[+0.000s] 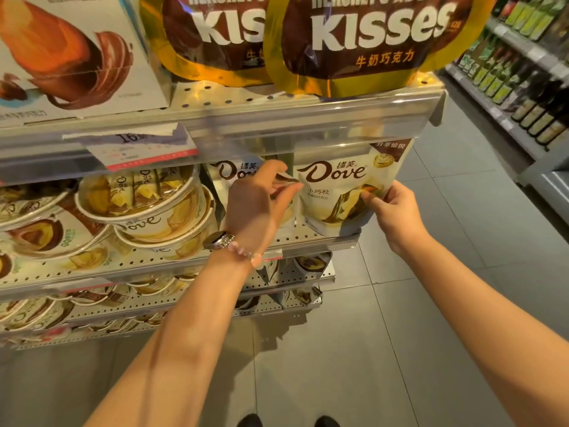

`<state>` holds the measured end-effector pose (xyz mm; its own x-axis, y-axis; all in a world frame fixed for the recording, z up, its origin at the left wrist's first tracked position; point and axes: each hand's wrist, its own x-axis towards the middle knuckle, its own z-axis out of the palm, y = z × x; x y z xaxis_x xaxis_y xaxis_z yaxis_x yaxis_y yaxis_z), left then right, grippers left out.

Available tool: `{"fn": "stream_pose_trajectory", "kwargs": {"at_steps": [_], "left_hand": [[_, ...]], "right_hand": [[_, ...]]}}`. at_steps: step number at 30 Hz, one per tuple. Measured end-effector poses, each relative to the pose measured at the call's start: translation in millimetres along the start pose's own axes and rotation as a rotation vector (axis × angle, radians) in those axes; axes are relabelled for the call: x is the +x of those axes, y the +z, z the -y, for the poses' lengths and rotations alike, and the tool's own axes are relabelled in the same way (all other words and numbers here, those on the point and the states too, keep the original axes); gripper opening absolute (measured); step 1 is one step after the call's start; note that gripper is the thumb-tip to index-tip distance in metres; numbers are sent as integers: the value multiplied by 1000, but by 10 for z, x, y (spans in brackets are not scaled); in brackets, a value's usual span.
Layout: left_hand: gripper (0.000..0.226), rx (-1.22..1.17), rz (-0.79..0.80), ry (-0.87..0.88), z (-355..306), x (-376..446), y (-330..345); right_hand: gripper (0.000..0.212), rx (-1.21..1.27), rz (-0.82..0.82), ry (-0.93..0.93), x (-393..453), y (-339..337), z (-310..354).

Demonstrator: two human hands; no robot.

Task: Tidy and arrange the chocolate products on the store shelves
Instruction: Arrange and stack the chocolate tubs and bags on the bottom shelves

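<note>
On the middle shelf (323, 241), seen from the head camera, a white Dove pouch (338, 192) stands upright at the right end, just beside a second Dove pouch (237, 174) half hidden behind the left hand (258, 204). That hand's fingers curl and pinch the front pouch's left edge, while the right hand (397, 211) grips its right edge, thumb on the front. Dove tubs (138, 204) lie stacked to the left, and Kisses bags (363, 41) stand on the shelf above.

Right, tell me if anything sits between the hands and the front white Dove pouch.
Nothing visible does. The right hand already pinches the front Dove pouch at its right edge, and the left hand is at its left edge, fingers on the pouch top. A second Dove pouch stands beside it, behind the left hand.
</note>
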<state>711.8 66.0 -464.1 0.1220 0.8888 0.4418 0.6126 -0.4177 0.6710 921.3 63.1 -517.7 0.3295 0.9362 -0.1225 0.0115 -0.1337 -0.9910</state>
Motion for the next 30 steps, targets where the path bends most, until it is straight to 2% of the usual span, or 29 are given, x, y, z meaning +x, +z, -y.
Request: {"fn": "stream_pose_trajectory", "kwargs": {"at_steps": [2, 4, 6, 8, 10, 15, 19, 25, 30], "left_hand": [[55, -61, 29, -47, 36, -77, -18], [64, -14, -13, 8, 132, -193, -35], [55, 5, -67, -5, 249, -339, -44], [42, -24, -123, -114, 349, -463, -32], [43, 6, -171, -225, 473, -558, 19], [94, 48, -155, -383, 674, -643, 224], [117, 44, -136, -411, 684, -564, 360], [131, -42, -111, -450, 774, -449, 449], [141, -96, -98, -491, 951, -420, 474]], "right_hand": [[20, -11, -2, -5, -6, -4, 4], [20, -8, -5, -7, -21, -10, 0], [19, -1, -11, -8, -39, -6, -7], [19, 8, -19, -14, -53, 0, -14], [19, 17, -20, -21, -61, 0, -22], [19, 23, -12, -28, -58, -5, -70], [20, 54, 19, -23, -37, -21, -97], [41, 25, 64, -11, -65, -59, -166], [50, 0, 91, 15, -74, -35, -171]]}}
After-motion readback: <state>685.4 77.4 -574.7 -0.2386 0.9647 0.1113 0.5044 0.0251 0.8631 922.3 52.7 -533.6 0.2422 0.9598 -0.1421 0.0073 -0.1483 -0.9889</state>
